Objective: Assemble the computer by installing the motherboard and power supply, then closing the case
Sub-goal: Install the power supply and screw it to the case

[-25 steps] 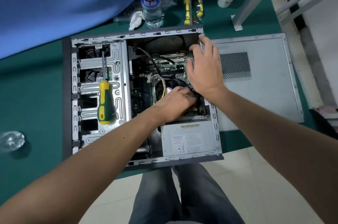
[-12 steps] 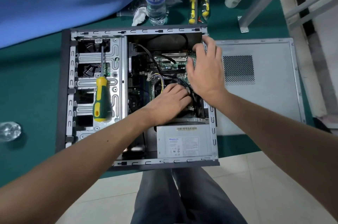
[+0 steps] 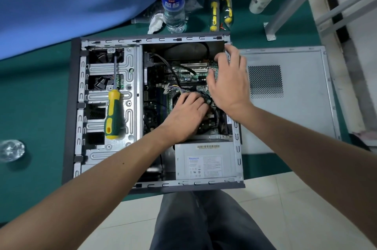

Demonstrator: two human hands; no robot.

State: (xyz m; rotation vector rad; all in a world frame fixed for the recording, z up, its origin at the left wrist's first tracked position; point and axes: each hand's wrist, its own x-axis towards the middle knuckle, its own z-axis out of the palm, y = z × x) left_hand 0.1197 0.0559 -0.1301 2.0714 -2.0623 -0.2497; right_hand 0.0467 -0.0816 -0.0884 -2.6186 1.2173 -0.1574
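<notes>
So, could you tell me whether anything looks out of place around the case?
Yes: a screwdriver lies loose on the drive cage inside the open case. It must come out before the side panel goes on.

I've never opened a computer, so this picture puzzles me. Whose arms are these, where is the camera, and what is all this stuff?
The camera sits on a person's head, looking down at their own arms. An open computer case lies on a green table. Both hands reach inside over the motherboard: the left hand works at its middle, the right hand rests near the case edge. What the fingers hold is hidden. The grey box is the power supply. A screwdriver lies on the case; the side panel lies beside it.
</notes>
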